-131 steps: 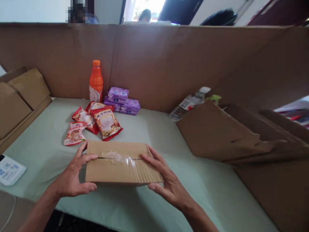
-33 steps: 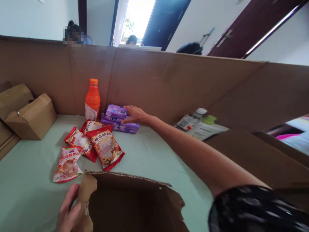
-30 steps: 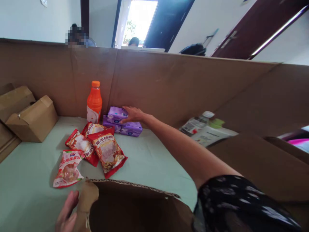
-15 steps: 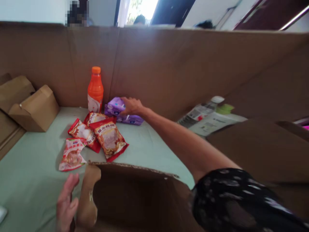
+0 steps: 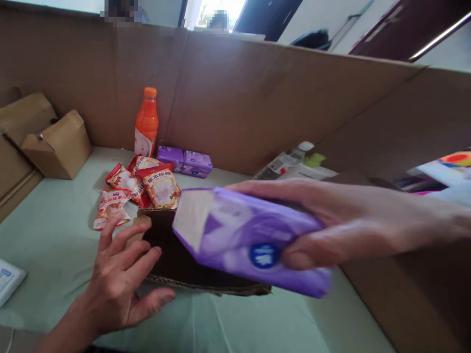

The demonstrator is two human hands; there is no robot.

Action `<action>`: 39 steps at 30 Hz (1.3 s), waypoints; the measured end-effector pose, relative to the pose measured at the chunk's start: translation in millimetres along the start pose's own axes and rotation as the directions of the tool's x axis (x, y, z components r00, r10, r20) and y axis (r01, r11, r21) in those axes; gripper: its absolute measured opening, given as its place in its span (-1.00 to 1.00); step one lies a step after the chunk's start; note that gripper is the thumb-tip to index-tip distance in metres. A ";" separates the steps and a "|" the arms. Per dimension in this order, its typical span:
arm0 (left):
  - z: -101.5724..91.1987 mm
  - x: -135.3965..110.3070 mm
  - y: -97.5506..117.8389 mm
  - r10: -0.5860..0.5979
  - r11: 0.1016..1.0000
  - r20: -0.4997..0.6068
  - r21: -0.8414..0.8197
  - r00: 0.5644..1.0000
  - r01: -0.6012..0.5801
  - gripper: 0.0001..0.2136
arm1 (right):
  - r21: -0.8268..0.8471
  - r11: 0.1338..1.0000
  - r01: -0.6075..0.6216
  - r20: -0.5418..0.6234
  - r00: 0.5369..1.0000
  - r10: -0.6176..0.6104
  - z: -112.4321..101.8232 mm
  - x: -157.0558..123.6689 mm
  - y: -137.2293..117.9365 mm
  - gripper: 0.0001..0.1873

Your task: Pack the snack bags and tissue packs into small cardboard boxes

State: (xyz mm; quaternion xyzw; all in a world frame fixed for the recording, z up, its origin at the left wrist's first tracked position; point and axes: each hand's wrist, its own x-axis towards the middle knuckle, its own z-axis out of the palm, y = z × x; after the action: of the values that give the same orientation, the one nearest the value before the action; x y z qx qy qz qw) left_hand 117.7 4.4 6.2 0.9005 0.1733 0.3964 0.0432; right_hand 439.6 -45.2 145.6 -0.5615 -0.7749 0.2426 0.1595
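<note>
One purple packet point(image 5: 243, 240) in the grip of the right hand point(image 5: 342, 211), raised over the mouth of an open cardboard carton point(image 5: 184, 283) and clear of the pale green cloth point(image 5: 239, 323). Long axis slanting across the view, from upper left down to lower right. Pale end face point(image 5: 191, 215) pointing left, toward the left hand point(image 5: 117, 274); opposite end off to the right, low and slightly blurred, partly covered by the hand. Broad side turned to the viewer.

Boxy and glossy, in several shades of purple with lilac patches; round dark-blue badge point(image 5: 264, 256) with a white mark, just beside the thumb tip. Whitish end, edged in purple. Faint lettering, too blurred to read.

Right hand closed about the packet: thumb on the badge side, fingers along the top and behind, mostly hidden. Left hand loosely open at the carton's left end, fingers spread and bent, thumb well out, with hold of nothing; contact with the carton flap point(image 5: 139, 230) impossible to tell.

Farther back, two similar packets point(image 5: 197, 163) side by side, near an orange bottle point(image 5: 147, 120).
</note>
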 end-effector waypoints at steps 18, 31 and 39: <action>10.5 -26.8 10.3 -0.115 0.975 -0.116 -0.203 0.987 0.089 -0.90 | -0.380 0.924 0.032 0.447 0.882 0.153 80.9 54.0 -24.8 -0.24; 7.9 -28.3 12.2 -0.111 0.980 -0.074 -0.174 0.991 0.097 -0.93 | -0.227 0.974 -0.009 0.437 0.893 0.110 115.6 49.0 -1.2 -0.47; 7.9 -26.3 13.0 -0.089 0.984 -0.079 -0.161 0.993 0.075 -0.93 | -0.435 0.900 0.030 0.418 0.892 0.173 122.3 44.9 -4.7 -0.25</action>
State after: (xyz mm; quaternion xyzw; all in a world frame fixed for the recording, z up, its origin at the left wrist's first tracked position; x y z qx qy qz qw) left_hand 110.6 -16.4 -14.7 0.8685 0.1802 0.4450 0.1230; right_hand 358.0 -28.0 45.4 -0.5407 -0.8028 0.1938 -0.1600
